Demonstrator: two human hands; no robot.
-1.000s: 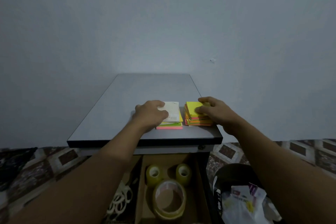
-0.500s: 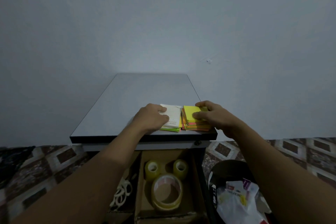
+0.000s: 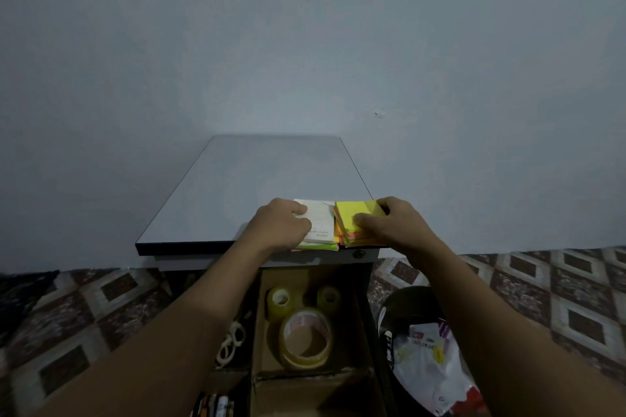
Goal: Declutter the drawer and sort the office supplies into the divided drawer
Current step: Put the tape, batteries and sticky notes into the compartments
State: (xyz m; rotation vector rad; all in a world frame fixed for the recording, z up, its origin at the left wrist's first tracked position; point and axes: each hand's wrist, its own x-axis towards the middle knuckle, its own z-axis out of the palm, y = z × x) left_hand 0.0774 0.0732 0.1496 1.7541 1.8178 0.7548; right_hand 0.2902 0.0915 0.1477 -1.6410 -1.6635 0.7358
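Grey desk top [image 3: 257, 186] mostly bare behind the stacks, open room left and back. Cardboard divided drawer [image 3: 342, 325] open below: large clear tape roll [image 3: 306, 340] and two small tape rolls [image 3: 278, 301] share one compartment. Bin with plastic bag [image 3: 430, 366] right of drawer. Both sticky-note stacks touch, overhanging desk's front edge. Left hand [image 3: 281, 225] curled over the white-topped stack [image 3: 320, 225], print unreadable. Right hand [image 3: 396, 227] grips yellow-topped stack [image 3: 355, 213], thumb on top. White rings [image 3: 232, 342] left of divider.
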